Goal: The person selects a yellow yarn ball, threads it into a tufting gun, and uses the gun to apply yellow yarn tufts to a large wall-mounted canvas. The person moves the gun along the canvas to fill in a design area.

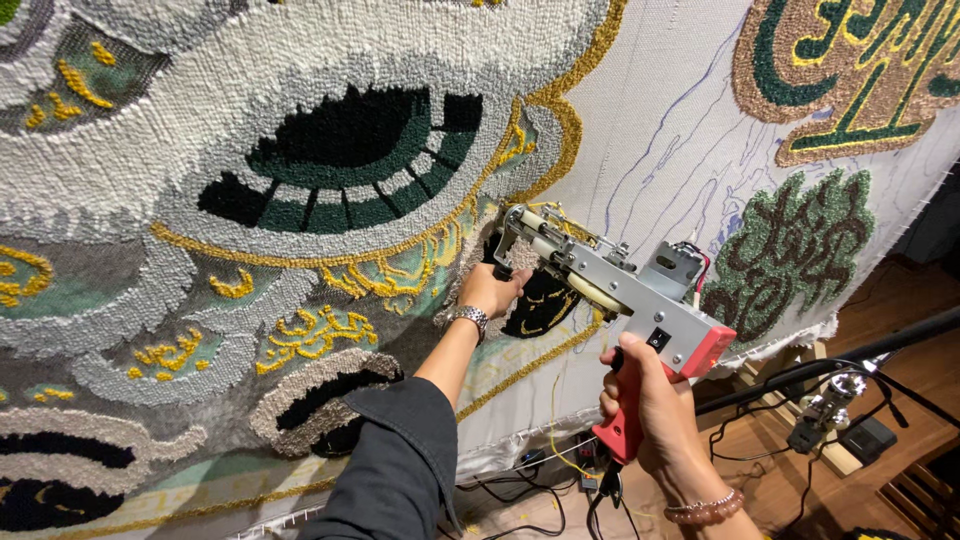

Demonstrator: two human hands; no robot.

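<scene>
Far left: tufted rug (200, 200) stretched upright on backing cloth (660, 130), filling most of the view. Grey, white, dark green, black and yellow loop areas.

Left hand (490, 290) reaches up from a dark sleeve (400, 460), silver watch (470, 318) at the wrist. Its fingers are wrapped tight around the black front grip of the tufting gun (620, 290), knuckles close against the pile, just beside a black-and-yellow patch.

The gun runs diagonally, nose up-left touching the cloth at the yellow outline, red rear end down-right and off the cloth. Yellow yarn (553, 420) hangs below it.

Right hand (645, 405), bead bracelet (705, 510) on the wrist, has its fingers closed round the red pistol handle under the gun body. Can't tell where the index finger sits.

Room: bare cloth with blue sketch lines lies right of the nose, open up to the green and tan tufted shapes near the top right corner. Cloth's lower edge runs just under the gun. Bottom right: wooden floor (900, 340), black cables (520, 495), a black stand bar (830, 365).
</scene>
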